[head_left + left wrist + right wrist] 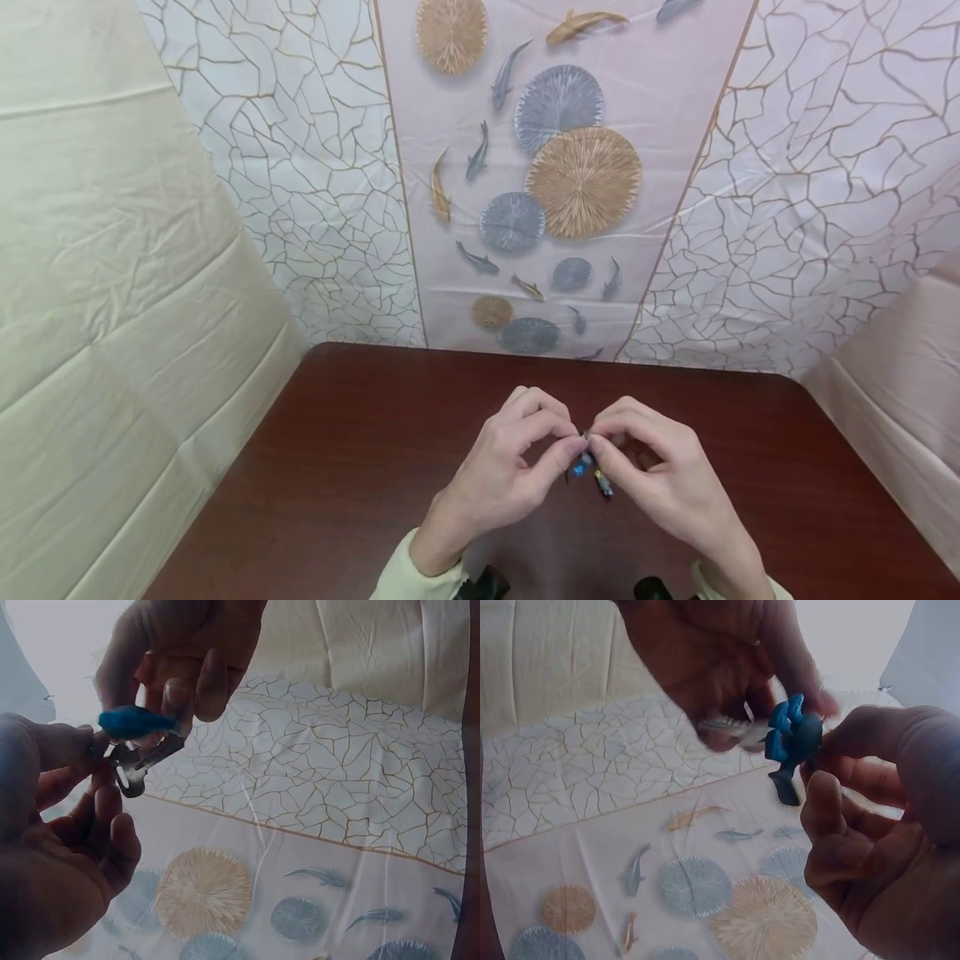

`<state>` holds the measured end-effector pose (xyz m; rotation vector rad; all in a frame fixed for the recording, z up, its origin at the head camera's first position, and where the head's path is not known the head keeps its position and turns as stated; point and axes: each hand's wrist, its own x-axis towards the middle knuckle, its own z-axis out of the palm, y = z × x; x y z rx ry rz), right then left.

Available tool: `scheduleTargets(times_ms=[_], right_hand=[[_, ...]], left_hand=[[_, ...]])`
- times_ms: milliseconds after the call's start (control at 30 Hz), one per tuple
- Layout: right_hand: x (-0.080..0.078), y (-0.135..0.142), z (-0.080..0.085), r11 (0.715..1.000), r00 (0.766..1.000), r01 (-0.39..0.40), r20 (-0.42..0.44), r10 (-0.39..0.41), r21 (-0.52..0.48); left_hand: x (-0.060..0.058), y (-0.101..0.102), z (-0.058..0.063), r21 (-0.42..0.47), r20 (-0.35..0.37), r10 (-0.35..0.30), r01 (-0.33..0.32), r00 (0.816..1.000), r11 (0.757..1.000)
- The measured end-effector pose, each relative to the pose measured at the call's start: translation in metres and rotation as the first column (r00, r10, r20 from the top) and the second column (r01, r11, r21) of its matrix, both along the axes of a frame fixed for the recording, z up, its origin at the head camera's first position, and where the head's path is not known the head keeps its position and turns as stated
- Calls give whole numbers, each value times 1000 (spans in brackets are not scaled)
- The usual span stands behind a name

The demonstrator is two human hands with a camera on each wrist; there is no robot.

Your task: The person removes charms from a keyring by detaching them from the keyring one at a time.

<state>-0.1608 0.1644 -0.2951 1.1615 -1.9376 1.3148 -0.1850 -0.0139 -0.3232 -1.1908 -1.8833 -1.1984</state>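
Over the table, both hands meet at a small cluster of charms. My left hand (501, 462) pinches the top of it between thumb and forefinger. Right beside it, fingertips nearly meeting, my right hand (667, 471) pinches the same small metal fitting (586, 434). Below the fingertips hang a bright blue charm (581, 465) and a yellow-and-dark charm (603, 483). In the left wrist view the blue charm (135, 722) lies over a dark metal piece (133, 769). The right wrist view shows it as lobed (784, 727), with a silvery piece (739, 729) alongside. The fingers partly hide the fitting.
A dark red-brown table (360, 467) lies beneath the hands. Behind it hangs a patterned cloth (517, 167) with fish and round leaves, and cream cloth (112, 350) covers the left side. Black wrist gear (483, 583) shows at the lower edge.
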Motion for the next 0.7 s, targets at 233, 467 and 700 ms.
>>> scheduleTargets(times_ms=[233,467,700], right_hand=[[-2,0,0,993,994,104,20,-105,54],[-4,-1,-1,988,993,112,32,-116,104],[-17,12,-22,962,960,148,201,-196,231]], left_hand=[[-3,-6,5,70,-12,-69,70,998,995],[-8,-10,2,79,69,-31,25,997,997],[-15,-12,-3,60,201,-32,20,979,998]])
